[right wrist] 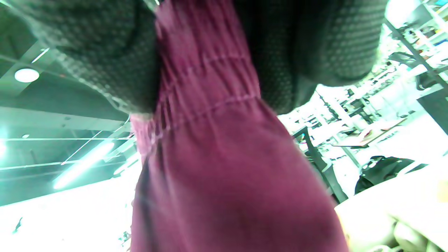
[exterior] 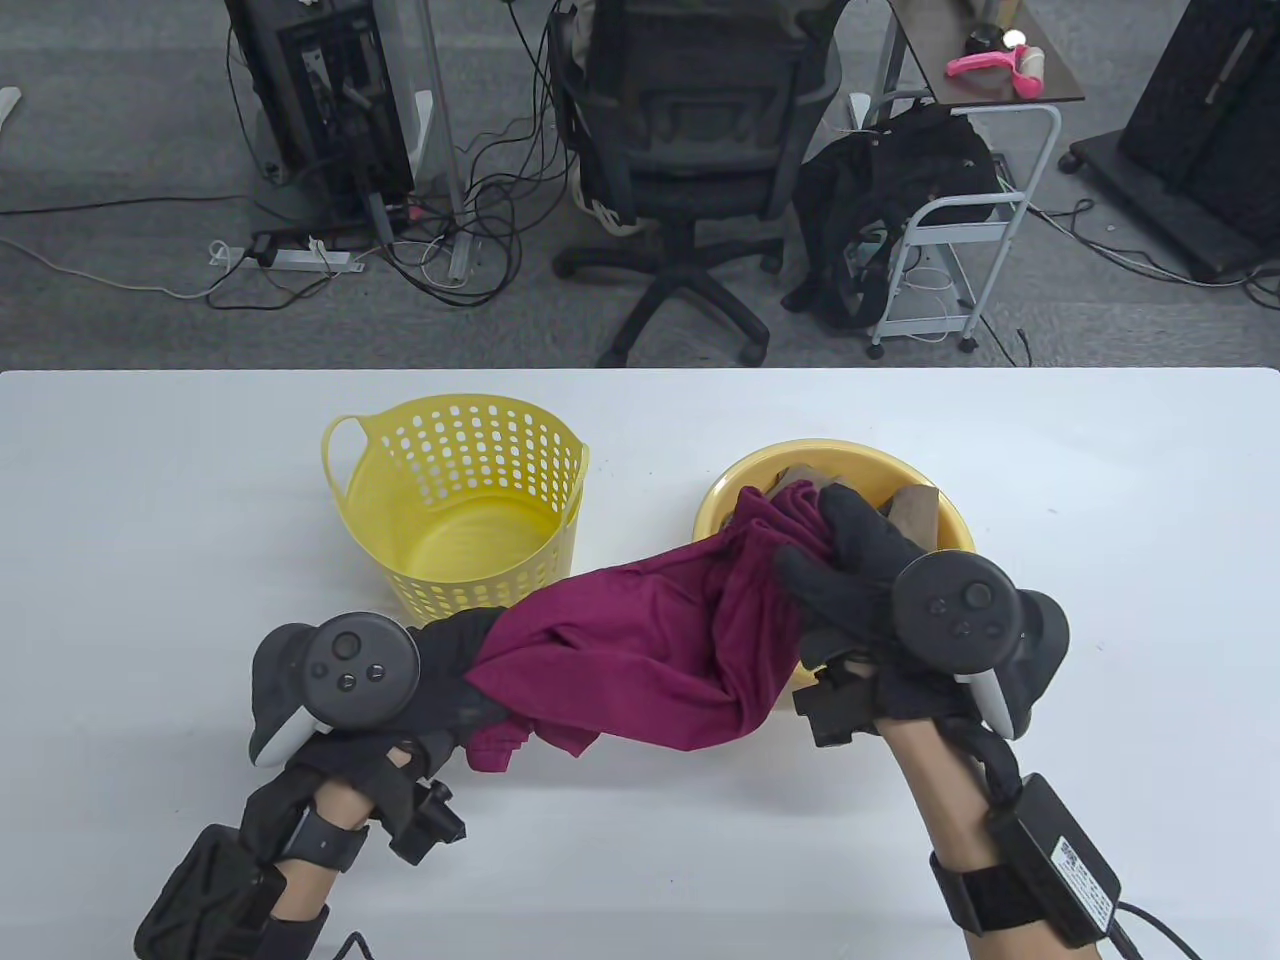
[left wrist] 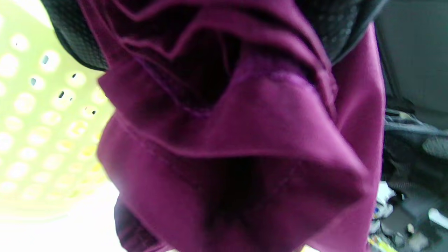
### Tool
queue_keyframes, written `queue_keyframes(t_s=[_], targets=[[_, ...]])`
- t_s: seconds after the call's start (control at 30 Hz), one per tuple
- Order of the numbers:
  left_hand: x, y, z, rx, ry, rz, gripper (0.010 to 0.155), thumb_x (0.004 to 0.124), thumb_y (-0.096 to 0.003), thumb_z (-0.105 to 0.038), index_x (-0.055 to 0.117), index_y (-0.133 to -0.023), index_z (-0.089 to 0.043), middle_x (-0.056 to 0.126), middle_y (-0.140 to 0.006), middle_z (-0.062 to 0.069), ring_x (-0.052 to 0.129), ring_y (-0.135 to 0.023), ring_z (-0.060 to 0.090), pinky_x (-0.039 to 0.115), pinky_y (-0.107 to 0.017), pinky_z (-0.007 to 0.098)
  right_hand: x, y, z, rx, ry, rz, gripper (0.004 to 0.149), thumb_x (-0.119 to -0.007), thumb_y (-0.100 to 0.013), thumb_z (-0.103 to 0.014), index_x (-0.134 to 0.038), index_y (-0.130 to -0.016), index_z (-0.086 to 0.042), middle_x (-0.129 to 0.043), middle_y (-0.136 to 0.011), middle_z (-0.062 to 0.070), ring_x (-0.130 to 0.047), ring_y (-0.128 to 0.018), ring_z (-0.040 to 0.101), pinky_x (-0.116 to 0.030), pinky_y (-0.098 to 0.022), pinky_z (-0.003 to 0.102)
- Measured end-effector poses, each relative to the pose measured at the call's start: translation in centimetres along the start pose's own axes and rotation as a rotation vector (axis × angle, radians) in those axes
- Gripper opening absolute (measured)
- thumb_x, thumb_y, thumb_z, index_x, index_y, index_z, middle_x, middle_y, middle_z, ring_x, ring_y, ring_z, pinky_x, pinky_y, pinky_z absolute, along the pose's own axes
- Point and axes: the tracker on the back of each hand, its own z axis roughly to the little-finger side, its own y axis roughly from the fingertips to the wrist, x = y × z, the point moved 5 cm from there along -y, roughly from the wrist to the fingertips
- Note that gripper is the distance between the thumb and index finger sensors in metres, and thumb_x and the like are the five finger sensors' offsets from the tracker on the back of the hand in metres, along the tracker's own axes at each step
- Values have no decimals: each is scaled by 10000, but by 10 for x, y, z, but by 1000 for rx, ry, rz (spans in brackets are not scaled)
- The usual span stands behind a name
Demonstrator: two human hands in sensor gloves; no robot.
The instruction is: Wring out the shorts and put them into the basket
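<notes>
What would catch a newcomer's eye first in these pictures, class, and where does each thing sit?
The magenta shorts stand out first, stretched between the left hand and the right hand above the table's near middle. Behind them stand the perforated yellow basket, left of centre and holding nothing visible, and a yellow basin to its right, where the right hand grips the cloth.
</notes>
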Motion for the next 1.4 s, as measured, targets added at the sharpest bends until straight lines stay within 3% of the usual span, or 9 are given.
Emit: queue_keyframes(t_s=[0.23,0.53,0.63,0.77,0.9,0.97,1.13,1.23,1.4], targets=[[9,-10,-21,-19,61,-57,622,959,-479,-307,715,-978,-27,967,-788,150,1023,-700,429,741,-526,677,-24,12,-15,39,-27,-44,651,-933,-460,-440,-742,-915,-15,-909,-776,173,-994,-589,377,-903,-414,410],[33,-25,-36,-34,122,-50,625,870,-533,-329,622,-1026,-36,862,-879,199,918,-783,501,684,-537,707,-40,17,-23,16,-103,-66,641,-926,-465,-434,-757,-898,7,-927,-745,195,-1046,-529,345,-945,-358,372],[41,-27,-38,-26,156,-44,629,832,-550,-355,590,-1037,-39,772,-961,261,834,-848,565,662,-542,722,-43,19,-24,10,-123,-72,636,-923,-469,-431,-761,-894,15,-929,-743,203,-1053,-521,348,-952,-352,368],[50,-30,-38,2,175,-17,656,791,-564,-389,527,-1048,-33,513,-1104,419,675,-930,685,618,-559,742,-46,20,-23,0,-148,-82,628,-920,-473,-428,-770,-885,21,-935,-735,208,-1060,-512,350,-960,-344,363],[59,-31,-41,68,275,35,754,763,-574,-416,383,-1083,-10,362,-1128,459,560,-962,739,561,-583,760,-52,22,-22,-17,-191,-97,622,-919,-474,-425,-770,-884,18,-937,-732,205,-1061,-513,350,-962,-346,362],[65,-30,-48,151,343,85,857,742,-585,-439,223,-1092,16,215,-1125,486,450,-973,783,498,-598,784,-54,23,-21,-28,-228,-105,621,-918,-475,-423,-769,-884,20,-935,-733,209,-1061,-513,353,-963,-347,362],[72,-27,-58,245,366,144,1135,793,-549,-541,-17,-1056,71,90,-1110,499,298,-969,826,409,-602,817,-58,25,-23,-31,-296,-127,615,-916,-477,-420,-770,-883,19,-935,-734,209,-1059,-516,358,-963,-351,364],[72,-27,-60,250,326,136,1253,872,-503,-555,-66,-1037,82,74,-1103,504,289,-970,827,407,-600,823,-60,26,-22,-29,-349,-148,608,-913,-480,-418,-772,-881,17,-934,-735,211,-1058,-521,363,-963,-356,369],[72,-29,-60,219,253,73,1306,974,-436,-509,-13,-1053,85,174,-1120,484,416,-996,775,473,-609,803,-63,30,-26,-3,-425,-183,588,-918,-478,-410,-781,-873,4,-931,-740,211,-1053,-529,375,-960,-363,379]])
